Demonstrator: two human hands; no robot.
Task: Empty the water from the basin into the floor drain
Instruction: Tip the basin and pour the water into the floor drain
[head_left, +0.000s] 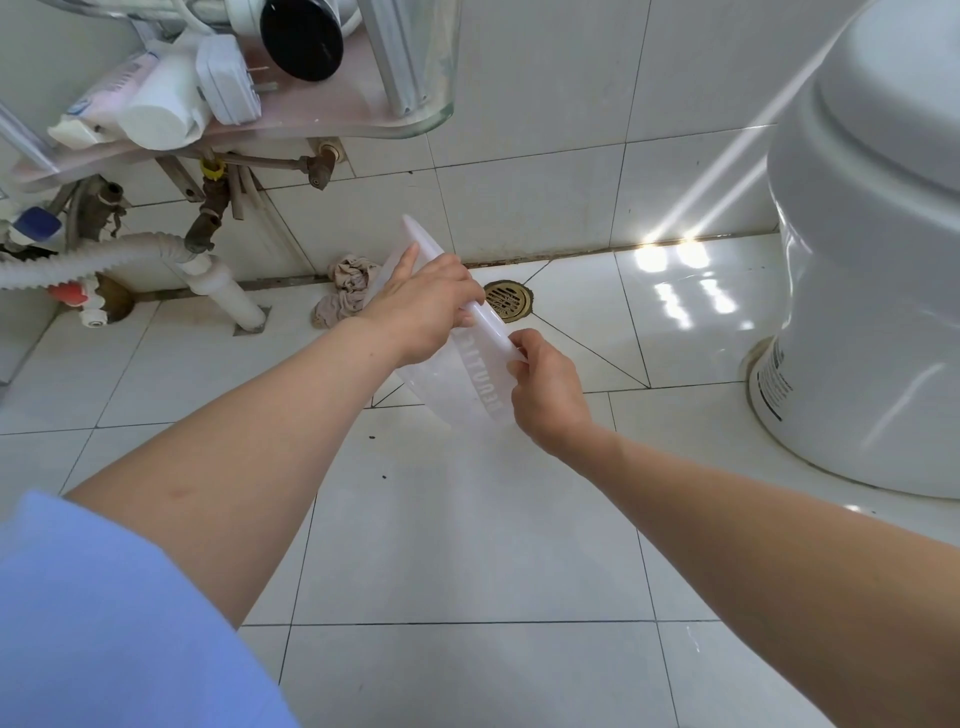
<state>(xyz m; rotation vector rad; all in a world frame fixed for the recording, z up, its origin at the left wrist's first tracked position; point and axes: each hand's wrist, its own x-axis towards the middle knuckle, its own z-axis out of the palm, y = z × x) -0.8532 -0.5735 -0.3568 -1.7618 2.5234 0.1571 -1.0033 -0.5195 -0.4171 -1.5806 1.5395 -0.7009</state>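
A translucent white plastic basin (462, 384) with white lettering on its side is held tipped steeply on edge above the tiled floor, its rim facing right toward the drain. My left hand (421, 306) grips the upper part of the rim. My right hand (545, 395) pinches the lower end of the rim. The round brass floor drain (511, 301) sits just beyond the rim, near the wall. No stream of water is visible.
A white toilet (872, 291) stands at the right. A crumpled beige rag (345, 288) lies by the wall left of the drain. Pipes and a corrugated white hose (104, 254) fill the left. A glass shelf (363, 124) with toiletries hangs above.
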